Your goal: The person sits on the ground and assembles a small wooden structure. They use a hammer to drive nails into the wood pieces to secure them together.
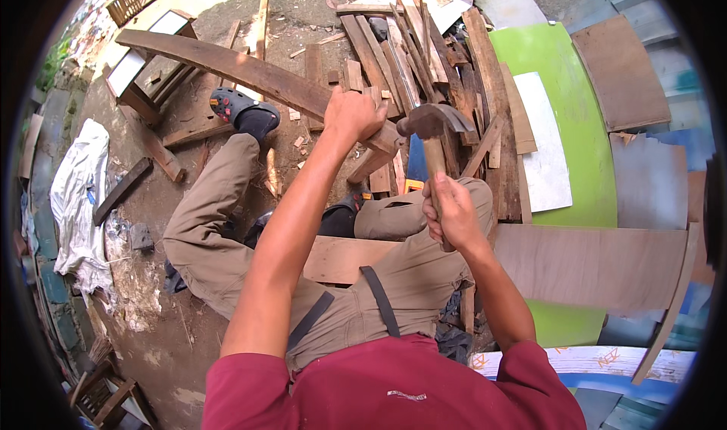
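Bright daylight, glare upper left, fisheye-bent edges

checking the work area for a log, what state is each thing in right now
left hand: closed over the long plank
right hand: closed around the hammer handle
long plank: held near one end, slanting
hammer: head up, claw toward the right; contact with the plank unclear
wood pile: loose, jumbled
green panel: partly covered
white sheet: lying over the green panel
white sack-like material: crumpled
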`<state>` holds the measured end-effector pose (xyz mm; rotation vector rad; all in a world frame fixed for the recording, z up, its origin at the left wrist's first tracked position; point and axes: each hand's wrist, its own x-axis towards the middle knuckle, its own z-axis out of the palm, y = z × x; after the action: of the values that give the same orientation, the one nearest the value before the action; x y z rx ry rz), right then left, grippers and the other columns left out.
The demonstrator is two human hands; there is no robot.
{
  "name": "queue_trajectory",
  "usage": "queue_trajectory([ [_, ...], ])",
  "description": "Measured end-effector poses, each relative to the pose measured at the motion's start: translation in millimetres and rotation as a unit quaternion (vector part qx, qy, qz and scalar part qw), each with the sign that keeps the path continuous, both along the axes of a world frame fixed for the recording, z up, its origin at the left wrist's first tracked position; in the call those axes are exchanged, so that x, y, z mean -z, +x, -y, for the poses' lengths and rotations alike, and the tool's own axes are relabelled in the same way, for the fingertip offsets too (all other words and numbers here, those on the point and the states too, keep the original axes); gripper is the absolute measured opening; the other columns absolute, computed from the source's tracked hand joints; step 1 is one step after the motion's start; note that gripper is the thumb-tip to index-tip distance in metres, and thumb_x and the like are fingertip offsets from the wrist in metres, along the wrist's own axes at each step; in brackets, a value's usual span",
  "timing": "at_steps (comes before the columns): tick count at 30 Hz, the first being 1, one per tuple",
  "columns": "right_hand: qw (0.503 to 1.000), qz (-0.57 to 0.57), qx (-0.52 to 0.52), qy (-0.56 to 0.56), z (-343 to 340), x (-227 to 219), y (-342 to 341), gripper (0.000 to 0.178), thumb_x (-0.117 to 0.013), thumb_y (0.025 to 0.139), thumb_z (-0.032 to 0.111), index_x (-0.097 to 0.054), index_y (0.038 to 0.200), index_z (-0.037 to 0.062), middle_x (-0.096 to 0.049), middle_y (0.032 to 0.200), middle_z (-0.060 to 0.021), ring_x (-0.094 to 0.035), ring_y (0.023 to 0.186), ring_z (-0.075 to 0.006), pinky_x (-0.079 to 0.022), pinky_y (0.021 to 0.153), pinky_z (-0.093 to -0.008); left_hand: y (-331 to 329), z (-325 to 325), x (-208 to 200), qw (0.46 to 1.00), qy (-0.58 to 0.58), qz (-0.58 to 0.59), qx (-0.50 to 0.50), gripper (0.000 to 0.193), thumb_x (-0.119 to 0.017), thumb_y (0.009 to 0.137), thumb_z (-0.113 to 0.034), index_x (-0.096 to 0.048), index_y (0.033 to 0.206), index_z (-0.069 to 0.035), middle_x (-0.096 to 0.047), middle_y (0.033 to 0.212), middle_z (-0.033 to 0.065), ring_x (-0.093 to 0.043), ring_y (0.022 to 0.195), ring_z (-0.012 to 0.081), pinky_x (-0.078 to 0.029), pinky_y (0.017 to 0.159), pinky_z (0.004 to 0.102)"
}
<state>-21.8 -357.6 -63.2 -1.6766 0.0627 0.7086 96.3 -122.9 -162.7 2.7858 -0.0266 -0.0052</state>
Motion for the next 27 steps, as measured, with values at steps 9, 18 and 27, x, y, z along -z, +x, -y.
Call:
queue_trajectory([
  [9, 1.0, 0.025, 0.009, -0.003, -1, -3, -11, 0.047, -0.043, 0.111, 0.05, -0.051, 0.099, 0.0051, -0.045, 0.066, 0.0002, -0.04, 0.044, -0.0078, -0.035, 0.04, -0.0254, -3, 3, -5, 1.0, -0.02, 0.014, 0.007, 0.056, -0.05, 0.099, -0.047, -0.079, 0.082, -0.002, -0.074, 0.081, 0.0224, -0.072, 0.084, 0.0362, -0.041, 0.093, 0.0459],
  [18, 0.957, 0.259, 0.005, 0.129, -11, -78, -5, 0.058, -0.039, 0.108, 0.062, -0.045, 0.105, 0.0037, -0.045, 0.068, -0.0028, -0.04, 0.044, -0.008, -0.036, 0.04, -0.0244, -4, -3, -4, 1.0, -0.023, 0.002, 0.006, 0.058, -0.05, 0.099, -0.047, -0.078, 0.08, 0.0, -0.073, 0.079, 0.0238, -0.071, 0.08, 0.037, -0.042, 0.092, 0.0457],
  [27, 0.998, 0.026, 0.038, -0.031, 7, 7, -7, 0.05, -0.042, 0.111, 0.051, -0.048, 0.09, 0.0067, -0.044, 0.062, 0.0009, -0.04, 0.044, -0.0077, -0.034, 0.038, -0.0261, -3, -1, -5, 1.0, -0.015, 0.012, 0.003, 0.057, -0.049, 0.1, -0.047, -0.079, 0.083, -0.002, -0.074, 0.084, 0.0232, -0.072, 0.086, 0.0366, -0.041, 0.094, 0.0463],
])
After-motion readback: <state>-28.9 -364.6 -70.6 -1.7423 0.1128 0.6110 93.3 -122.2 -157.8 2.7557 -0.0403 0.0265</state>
